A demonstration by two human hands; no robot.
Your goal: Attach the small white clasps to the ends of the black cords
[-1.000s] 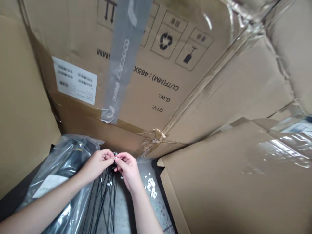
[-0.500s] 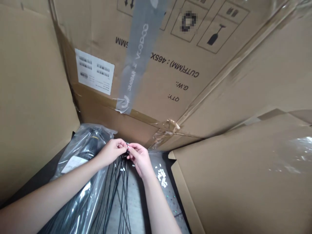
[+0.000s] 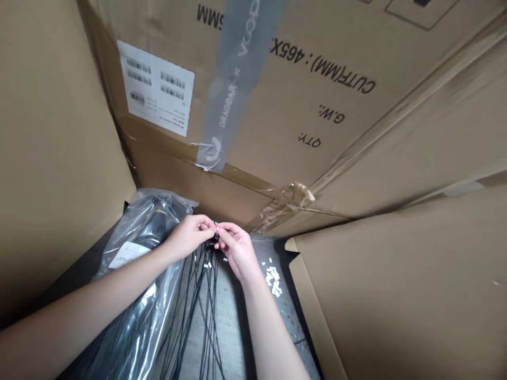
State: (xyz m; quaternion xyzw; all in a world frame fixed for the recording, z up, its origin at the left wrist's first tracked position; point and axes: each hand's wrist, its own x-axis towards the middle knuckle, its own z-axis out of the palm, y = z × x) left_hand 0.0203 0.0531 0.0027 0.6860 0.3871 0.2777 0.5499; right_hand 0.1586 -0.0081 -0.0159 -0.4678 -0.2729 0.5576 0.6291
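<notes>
My left hand (image 3: pixel 189 236) and my right hand (image 3: pixel 236 249) meet fingertip to fingertip low in the view. Both pinch a small black piece with a white tip (image 3: pixel 215 232) at the end of a thin black cable. A bundle of thin black cables (image 3: pixel 198 306) with small white tags runs from under the hands toward me across the work surface. Under my left forearm lies a clear plastic bag (image 3: pixel 134 264) holding dark items, with a white label on it.
A heap of small white pieces (image 3: pixel 273 278) lies on the dark surface right of my right hand. Cardboard boxes wall the spot in: a large printed box (image 3: pixel 277 105) behind, a flap (image 3: pixel 51 148) at left, a cardboard sheet (image 3: pixel 404 295) at right.
The view has dipped and shifted, so the hands sit higher and further right in the picture. Both hands keep the same pinch on the cable end.
</notes>
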